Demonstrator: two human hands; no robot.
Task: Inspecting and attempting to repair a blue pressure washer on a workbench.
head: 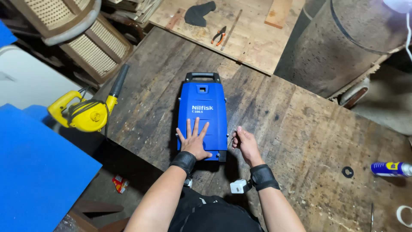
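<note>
Two bare hands work at a blue pressure washer (pixel 202 114) lying flat on the worn wooden workbench (pixel 300 129): the left hand (pixel 194 141) presses open-palmed with fingers spread on its lower casing, while the right hand (pixel 245 144) pinches a thin dark tool, seemingly a small driver, just beside the casing's lower right edge. Judging from the casing, which sits closed and whole, the opening work looks barely begun. Orange-handled pliers (pixel 219 35) lie untouched well apart.

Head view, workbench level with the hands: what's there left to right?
Yellow blower → left hand flat on the blue machine housing → right hand at the housing's edge → black ring → blue spray can.
</note>
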